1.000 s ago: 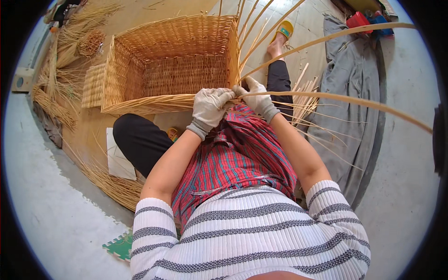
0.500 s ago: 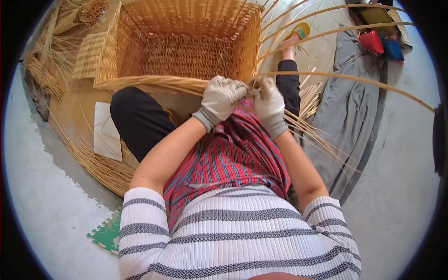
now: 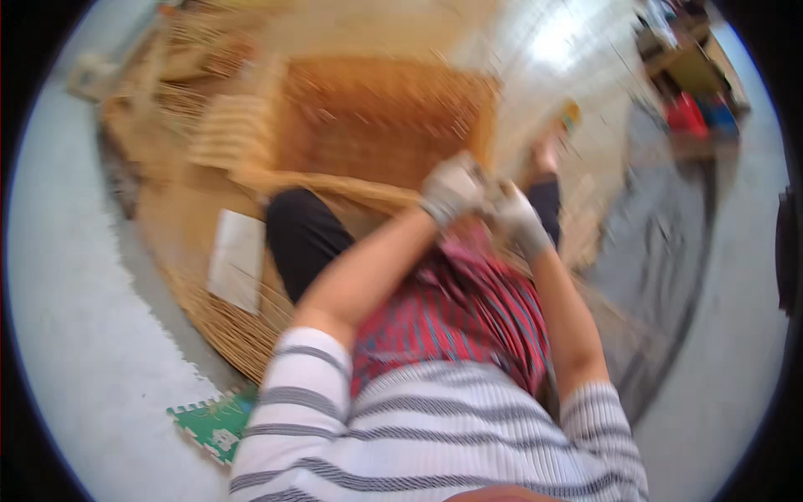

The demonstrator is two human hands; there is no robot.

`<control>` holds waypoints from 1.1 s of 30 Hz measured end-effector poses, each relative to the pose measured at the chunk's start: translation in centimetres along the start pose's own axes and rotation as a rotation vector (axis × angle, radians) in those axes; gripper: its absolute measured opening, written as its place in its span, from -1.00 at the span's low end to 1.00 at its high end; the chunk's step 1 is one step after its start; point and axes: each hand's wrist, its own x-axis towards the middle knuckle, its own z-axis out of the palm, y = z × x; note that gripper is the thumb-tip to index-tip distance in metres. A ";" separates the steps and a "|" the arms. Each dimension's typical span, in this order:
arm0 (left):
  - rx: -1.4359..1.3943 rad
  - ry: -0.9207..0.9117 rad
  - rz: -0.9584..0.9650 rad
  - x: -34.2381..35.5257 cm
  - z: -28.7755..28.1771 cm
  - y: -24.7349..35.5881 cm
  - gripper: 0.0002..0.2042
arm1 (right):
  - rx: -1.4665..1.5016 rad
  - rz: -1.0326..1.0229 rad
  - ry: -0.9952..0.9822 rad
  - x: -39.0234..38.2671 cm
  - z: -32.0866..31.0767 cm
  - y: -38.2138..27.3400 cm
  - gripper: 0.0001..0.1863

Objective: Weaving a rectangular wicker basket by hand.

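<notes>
- The lap is covered by a red striped cloth (image 3: 452,314), below which a striped sweater (image 3: 460,456) is seen.
- The gloved left hand (image 3: 454,191) is held at the near right corner of the wicker basket (image 3: 385,88); its grip is blurred, and whether anything is held cannot be told.
- The gloved right hand (image 3: 516,216) is placed just beside it; its grip cannot be told either.
- The basket is set beyond the left knee (image 3: 301,234), its open side turned up.
- Farther right, a yellow slipper (image 3: 571,115) is worn on a foot.
</notes>
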 end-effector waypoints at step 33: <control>0.052 0.114 0.193 -7.1 -1.2 1.9 -0.87 | 1.052 0.929 0.045 7.3 -16.8 4.3 -0.48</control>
